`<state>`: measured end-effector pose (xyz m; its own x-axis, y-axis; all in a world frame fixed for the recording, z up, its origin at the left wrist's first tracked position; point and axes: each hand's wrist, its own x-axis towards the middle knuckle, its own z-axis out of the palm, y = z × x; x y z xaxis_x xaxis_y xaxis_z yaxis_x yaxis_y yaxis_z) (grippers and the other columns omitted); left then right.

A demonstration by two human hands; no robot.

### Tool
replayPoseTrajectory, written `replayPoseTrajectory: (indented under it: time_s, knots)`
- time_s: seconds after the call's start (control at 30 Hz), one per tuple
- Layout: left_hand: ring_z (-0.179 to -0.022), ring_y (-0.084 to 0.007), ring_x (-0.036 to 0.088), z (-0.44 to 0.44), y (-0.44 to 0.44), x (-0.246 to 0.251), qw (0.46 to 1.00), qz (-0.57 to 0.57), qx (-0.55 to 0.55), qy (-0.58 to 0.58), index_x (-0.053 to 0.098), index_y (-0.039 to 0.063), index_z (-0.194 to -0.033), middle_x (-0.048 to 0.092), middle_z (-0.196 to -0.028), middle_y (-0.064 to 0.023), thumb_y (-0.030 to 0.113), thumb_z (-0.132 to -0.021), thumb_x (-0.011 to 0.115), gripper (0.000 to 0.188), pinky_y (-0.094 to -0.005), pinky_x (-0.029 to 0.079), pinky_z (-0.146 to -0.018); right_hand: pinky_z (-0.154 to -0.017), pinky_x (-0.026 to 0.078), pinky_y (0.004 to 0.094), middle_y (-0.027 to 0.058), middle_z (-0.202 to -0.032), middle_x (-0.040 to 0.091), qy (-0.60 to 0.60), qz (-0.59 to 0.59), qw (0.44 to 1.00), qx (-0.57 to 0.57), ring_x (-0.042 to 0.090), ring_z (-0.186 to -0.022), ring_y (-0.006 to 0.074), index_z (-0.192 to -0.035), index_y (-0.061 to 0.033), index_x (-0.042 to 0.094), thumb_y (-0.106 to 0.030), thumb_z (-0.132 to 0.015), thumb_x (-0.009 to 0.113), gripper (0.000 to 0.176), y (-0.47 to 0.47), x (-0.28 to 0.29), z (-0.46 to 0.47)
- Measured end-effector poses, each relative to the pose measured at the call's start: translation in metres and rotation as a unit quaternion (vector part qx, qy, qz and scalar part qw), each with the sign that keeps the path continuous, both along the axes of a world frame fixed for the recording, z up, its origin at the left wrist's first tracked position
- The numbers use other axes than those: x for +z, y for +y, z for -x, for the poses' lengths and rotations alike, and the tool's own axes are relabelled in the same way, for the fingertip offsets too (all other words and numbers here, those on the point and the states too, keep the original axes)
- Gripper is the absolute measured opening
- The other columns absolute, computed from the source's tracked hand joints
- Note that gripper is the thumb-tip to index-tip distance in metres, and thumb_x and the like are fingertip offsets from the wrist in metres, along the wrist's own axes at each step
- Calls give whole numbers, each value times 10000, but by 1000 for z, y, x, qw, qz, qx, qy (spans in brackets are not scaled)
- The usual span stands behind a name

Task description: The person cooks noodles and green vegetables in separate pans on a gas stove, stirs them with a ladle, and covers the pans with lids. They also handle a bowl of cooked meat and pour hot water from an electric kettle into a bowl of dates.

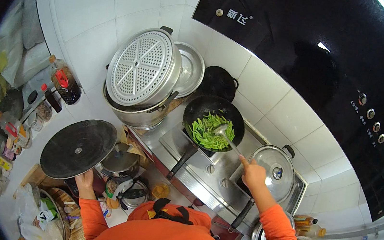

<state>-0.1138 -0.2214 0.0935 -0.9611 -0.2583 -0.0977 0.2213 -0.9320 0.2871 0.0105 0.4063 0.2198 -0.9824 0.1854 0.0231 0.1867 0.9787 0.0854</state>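
My right hand (pixel 254 175) is closed around the handle of a metal ladle (pixel 225 134), whose bowl rests among cut green vegetable pieces (pixel 208 133) in a black wok (pixel 193 110). The wok stands on the left burner of a steel gas stove (pixel 196 168), its handle pointing towards me. At the left, my left hand (pixel 85 180) holds a large dark round lid (pixel 75 148) from beneath at its near edge, away from the wok; part of the fingers is hidden by the lid. A second pan under a metal lid (pixel 271 178) sits on the right burner, close to my right forearm.
A large steamer pot with a perforated tray (pixel 137 67) stands left behind the wok. A black range hood (pixel 311 73) overhangs the stove. Bottles (pixel 66 83) and jars line the left ledge. Below the lid are a covered pot (pixel 121 160) and a basket with plastic bags (pixel 43 224).
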Motion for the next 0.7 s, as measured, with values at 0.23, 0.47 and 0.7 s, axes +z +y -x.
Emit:
replayPoseTrajectory:
  time_s: [0.23, 0.47, 0.7]
  knots:
    - [-1156, -292, 551, 4, 0, -2, 999, 26, 5, -32, 553, -26, -1234, 558, -1314, -138, 75, -901, 598, 351, -437, 456, -1023, -664, 514, 459, 176, -817, 655, -9, 81, 997, -5, 650, -742, 352, -1210, -227, 639, -113, -774, 600, 451, 4, 66, -31]
    - [-1162, -292, 548, 18, 5, -5, 1000, -6, -10, 18, 555, -17, -1240, 547, -1329, -142, 90, -896, 612, 365, -442, 461, -1018, -763, 519, 454, 229, -992, 659, 35, 160, 982, -94, 652, -861, 383, -1254, -184, 605, -103, -826, 577, 436, -20, -20, 27]
    - [-1212, -316, 513, 12, -6, -11, 1000, 10, 4, 13, 539, -15, -1264, 528, -1350, -145, 138, -907, 607, 395, -484, 446, -1024, -586, 480, 328, 131, -994, 619, 318, 524, 773, -163, 611, -690, 232, -1391, -169, 440, -132, -933, 523, 467, -2, -154, 54]
